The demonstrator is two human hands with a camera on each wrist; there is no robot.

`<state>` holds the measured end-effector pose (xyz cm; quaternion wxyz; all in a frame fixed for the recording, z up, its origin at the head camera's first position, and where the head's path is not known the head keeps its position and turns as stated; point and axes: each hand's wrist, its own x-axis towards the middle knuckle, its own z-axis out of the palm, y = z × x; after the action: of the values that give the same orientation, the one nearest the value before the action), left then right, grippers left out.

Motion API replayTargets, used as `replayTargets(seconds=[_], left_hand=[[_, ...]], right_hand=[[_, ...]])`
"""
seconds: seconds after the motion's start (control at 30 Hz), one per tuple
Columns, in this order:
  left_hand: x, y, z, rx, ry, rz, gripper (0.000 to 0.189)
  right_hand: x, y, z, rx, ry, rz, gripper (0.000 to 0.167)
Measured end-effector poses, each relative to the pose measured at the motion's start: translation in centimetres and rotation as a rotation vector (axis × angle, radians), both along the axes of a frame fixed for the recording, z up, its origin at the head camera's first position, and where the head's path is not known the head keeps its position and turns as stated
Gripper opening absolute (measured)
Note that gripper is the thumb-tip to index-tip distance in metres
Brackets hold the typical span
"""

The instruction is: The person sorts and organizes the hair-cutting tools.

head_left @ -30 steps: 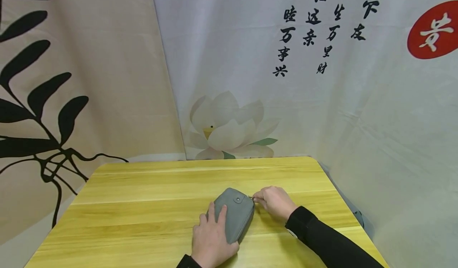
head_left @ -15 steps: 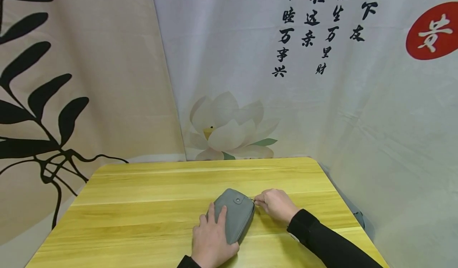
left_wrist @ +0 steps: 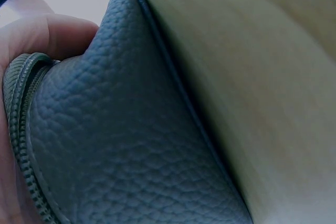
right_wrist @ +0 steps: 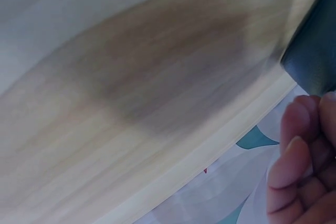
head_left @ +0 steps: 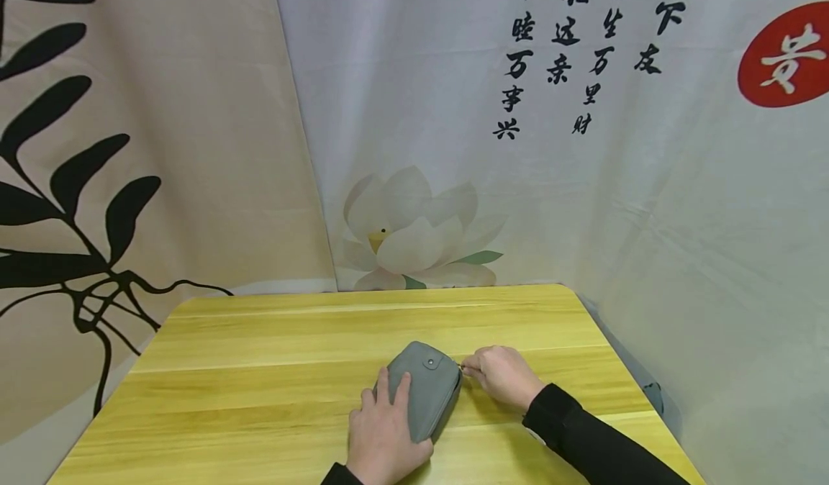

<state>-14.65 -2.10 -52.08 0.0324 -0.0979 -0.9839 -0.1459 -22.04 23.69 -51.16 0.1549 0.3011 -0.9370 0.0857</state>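
Note:
On the wooden table lies a grey pebbled-leather zip pouch point(head_left: 419, 381) with a snap tab near its far corner. My left hand point(head_left: 386, 427) grips its left and near side, fingers spread over the top face and thumb at the near end. Close up in the left wrist view, a zipper track point(left_wrist: 23, 129) curves along the pouch's edge beside that hand. At the far right corner my right hand point(head_left: 505, 377) pinches the small zipper pull, mostly hidden by the fingertips. Its curled fingers point(right_wrist: 294, 166) sit right by the pouch corner in the right wrist view.
The yellow wood-grain table point(head_left: 259, 384) has rounded far corners. Behind it hangs a pale cloth backdrop point(head_left: 414, 111) printed with a lotus, dark leaves and writing. Another cloth point(head_left: 732, 255) hangs along the right side.
My right hand has shifted slightly right and nearer along the pouch's corner, the zipper pull between its fingers. The left hand and the pouch have stayed practically still.

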Motion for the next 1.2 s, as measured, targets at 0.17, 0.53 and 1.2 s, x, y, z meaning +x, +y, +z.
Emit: replayTargets(seconds=[0.17, 0.53, 1.2], left_hand=[[0.0, 0.1, 0.1, -0.006, -0.005, 0.005, 0.110], [0.0, 0.1, 0.0, -0.012, -0.009, -0.001, 0.110], [0.2, 0.0, 0.0, -0.001, 0.025, -0.005, 0.108]], right_hand=[[0.3, 0.0, 0.0, -0.010, -0.005, 0.002, 0.009], [1.4, -0.1, 0.3, 0.011, 0.005, 0.013, 0.007], [2.7, -0.3, 0.0, -0.013, -0.055, 0.011, 0.010]])
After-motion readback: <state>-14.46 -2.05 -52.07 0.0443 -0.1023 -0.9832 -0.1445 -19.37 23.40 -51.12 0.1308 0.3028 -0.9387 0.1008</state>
